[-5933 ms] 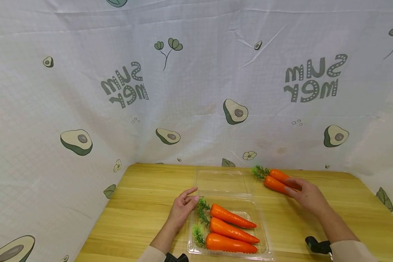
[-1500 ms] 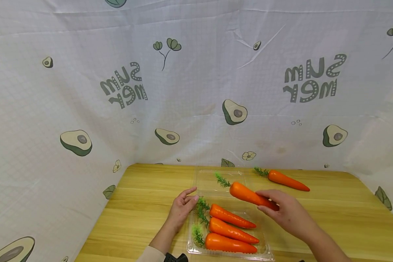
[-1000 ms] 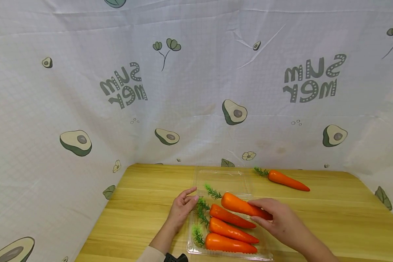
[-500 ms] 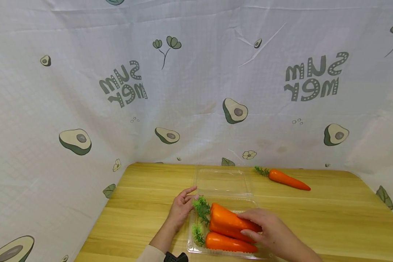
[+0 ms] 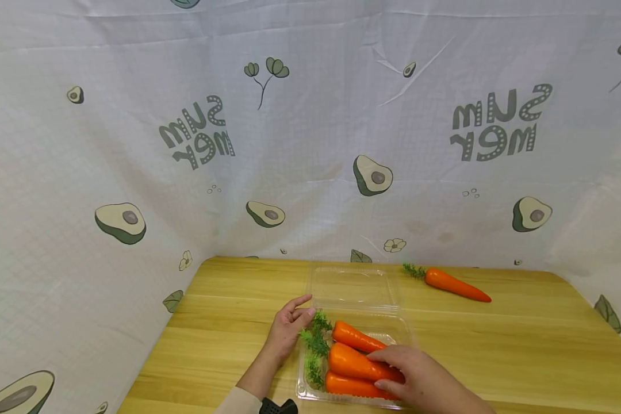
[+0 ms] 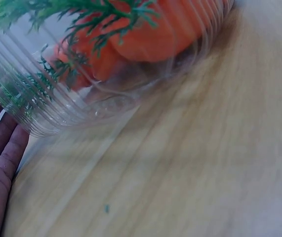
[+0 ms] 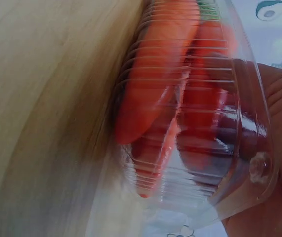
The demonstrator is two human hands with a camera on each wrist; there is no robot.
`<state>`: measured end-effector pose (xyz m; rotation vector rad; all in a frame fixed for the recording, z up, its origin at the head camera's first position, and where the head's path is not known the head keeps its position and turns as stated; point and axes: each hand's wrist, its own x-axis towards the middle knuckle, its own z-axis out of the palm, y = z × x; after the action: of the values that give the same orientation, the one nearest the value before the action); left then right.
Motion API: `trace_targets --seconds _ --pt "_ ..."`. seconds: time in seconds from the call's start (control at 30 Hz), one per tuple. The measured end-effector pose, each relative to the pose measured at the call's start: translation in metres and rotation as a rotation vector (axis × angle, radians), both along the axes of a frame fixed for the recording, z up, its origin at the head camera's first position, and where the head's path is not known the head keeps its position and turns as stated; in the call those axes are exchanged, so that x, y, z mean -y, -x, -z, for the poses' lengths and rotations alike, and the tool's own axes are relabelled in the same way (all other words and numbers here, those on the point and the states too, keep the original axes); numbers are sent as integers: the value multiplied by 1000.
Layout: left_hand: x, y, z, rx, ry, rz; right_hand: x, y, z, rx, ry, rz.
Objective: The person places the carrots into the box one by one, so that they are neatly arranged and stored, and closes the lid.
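Note:
A clear plastic clamshell box (image 5: 301, 379) lies opened on the table, several orange carrots inside, their green tops to the left. My right hand (image 5: 419, 379) reaches over its right side, thumb and fingers round the narrow half of one carrot (image 5: 349, 362). That carrot overlaps a front carrot (image 5: 349, 385); a rear carrot (image 5: 354, 336) lies behind. Through the ribbed wall in the right wrist view, the gripped carrot (image 7: 205, 94) shows. My left hand (image 5: 284, 330) rests at the box's left rim, its fingers (image 6: 12, 148) fairly straight against the outer wall.
One more carrot (image 5: 455, 284) lies on the wooden table (image 5: 497, 345) at the back right. The box's clear lid (image 5: 352, 286) is folded back flat behind it. A white curtain (image 5: 310, 144) printed with avocados hangs along the table's back and sides.
My right hand took one of two carrots at the back right, carried it left over the box and lowered it onto the carrots inside, toward the front. My left hand has stayed at the rim.

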<state>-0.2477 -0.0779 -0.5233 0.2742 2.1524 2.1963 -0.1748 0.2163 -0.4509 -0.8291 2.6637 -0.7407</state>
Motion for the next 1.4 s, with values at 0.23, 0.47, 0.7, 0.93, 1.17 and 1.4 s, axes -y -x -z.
trace_targets --seconds 0.23,0.47,0.7,0.93,1.17,1.4 --pt "0 1 1 9 2 1 1 0 2 38 -45 36" --pt "-1 0 -1 19 -17 2 -1 1 1 7 -36 16" --pt "-3 -1 -3 38 -26 -5 -2 0 -1 -5 -40 11" --pt "-2 -2 -2 30 -12 -9 -10 -1 -6 54 45 115" --pt "-2 0 -2 35 -10 -10 -23 8 -14 -90 144 174" --pt "-2 0 -2 26 -6 -12 -38 22 -16 -309 193 304"
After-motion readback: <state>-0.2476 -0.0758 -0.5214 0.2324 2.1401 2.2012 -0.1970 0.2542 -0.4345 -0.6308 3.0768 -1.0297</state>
